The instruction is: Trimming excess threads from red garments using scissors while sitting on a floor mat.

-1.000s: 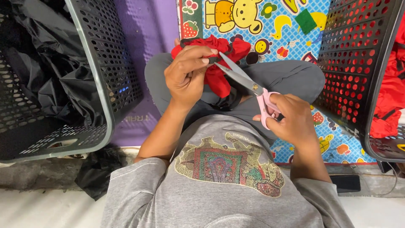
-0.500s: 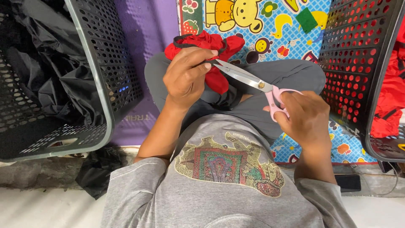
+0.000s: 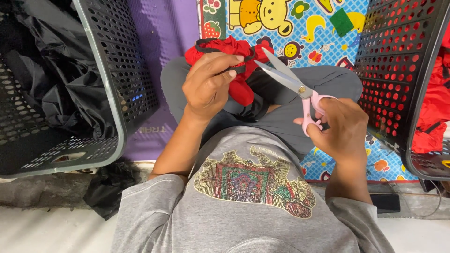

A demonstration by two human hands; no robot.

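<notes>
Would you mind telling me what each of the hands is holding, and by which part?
The left hand grips the red cloth by its black strap. The right hand holds the scissors by their pink handles.

We note red cloth (image 3: 239,89) with a black band; scissors (image 3: 300,89) with pink handles and silver blades; grey shirt (image 3: 243,206) bearing a multicoloured beaded patch; blue cartoon-print mat (image 3: 304,28); black perforated baskets (image 3: 117,70).
</notes>
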